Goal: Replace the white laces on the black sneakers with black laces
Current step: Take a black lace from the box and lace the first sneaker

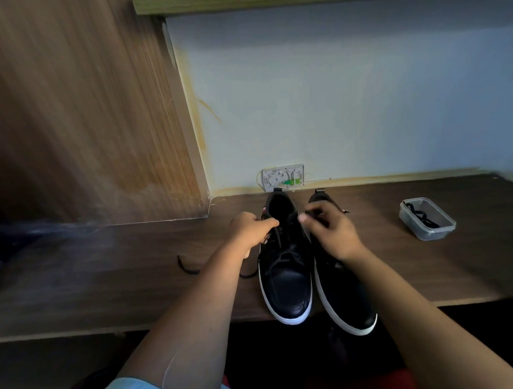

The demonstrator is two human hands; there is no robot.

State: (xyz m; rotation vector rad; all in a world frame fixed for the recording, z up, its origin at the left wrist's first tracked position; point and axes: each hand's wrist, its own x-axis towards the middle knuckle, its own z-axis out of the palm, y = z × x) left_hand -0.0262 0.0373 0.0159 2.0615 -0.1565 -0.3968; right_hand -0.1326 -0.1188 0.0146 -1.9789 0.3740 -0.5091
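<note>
Her left hand (pixel 252 231) pinched a black lace (pixel 276 237) near the top eyelets of the left sneaker (pixel 285 281), while the right hand (pixel 330 232) had its fingers curled round the other end, though blur hid the exact grip. That shoe looked laced in black almost to the collar, its loose tail (pixel 188 266) trailing on the desk (pixel 106 274). The right sneaker (pixel 348 302) stood just beside it, lacing hidden by the arm. I judged she was threading the last eyelets; next she needed to even both ends. Another black lace lay in a plastic tub (pixel 427 219) well apart.
</note>
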